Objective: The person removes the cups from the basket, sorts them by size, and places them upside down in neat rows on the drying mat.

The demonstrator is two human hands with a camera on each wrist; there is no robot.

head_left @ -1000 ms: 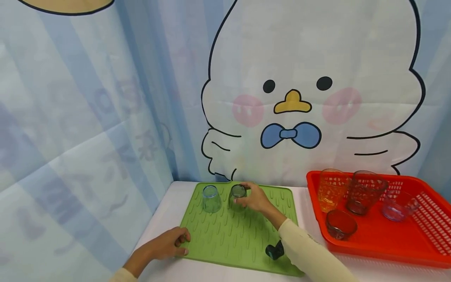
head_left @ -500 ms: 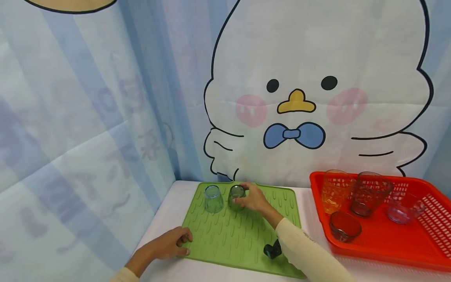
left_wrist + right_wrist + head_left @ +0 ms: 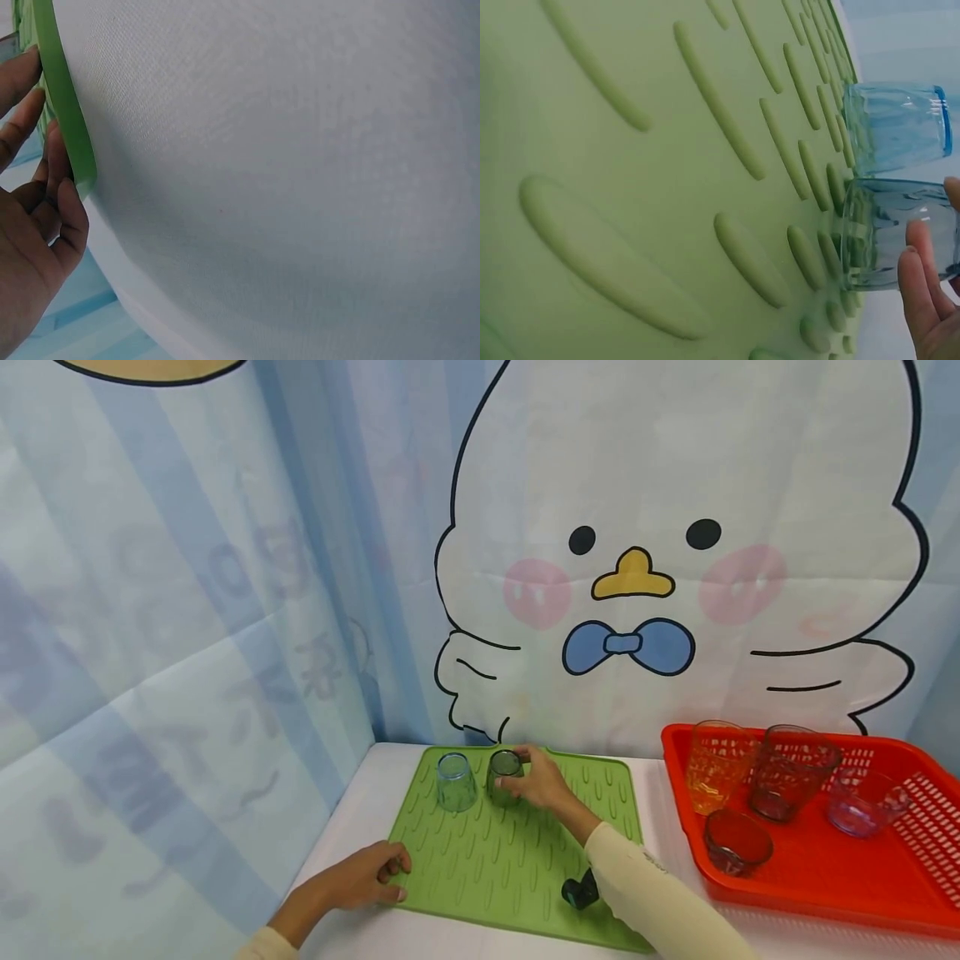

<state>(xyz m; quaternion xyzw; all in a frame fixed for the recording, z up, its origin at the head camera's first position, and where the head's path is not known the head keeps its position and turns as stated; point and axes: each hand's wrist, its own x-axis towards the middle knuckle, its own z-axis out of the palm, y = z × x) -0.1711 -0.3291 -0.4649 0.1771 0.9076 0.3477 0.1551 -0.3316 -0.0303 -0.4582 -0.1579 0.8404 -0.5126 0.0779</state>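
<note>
A smoky grey glass stands upside down near the back of the green ridged mat. My right hand holds it from the right side, thumb and fingers around it. In the right wrist view, the rim of this grey glass is at the mat's surface. Just left of it stands a bluish clear glass, also bottom up. My left hand rests at the mat's front-left corner with fingers loosely bent. The left wrist view shows the left hand's fingers along the mat's edge.
To the right, a red plastic basket holds an amber glass, a dark tinted glass, a purplish cup and a small clear bowl. A black wrist device sits by the right sleeve. Curtains hang behind.
The head view has shifted slightly, so everything sits a little further right. The right hand stays on the grey glass, and the left hand keeps its place at the mat's corner.
</note>
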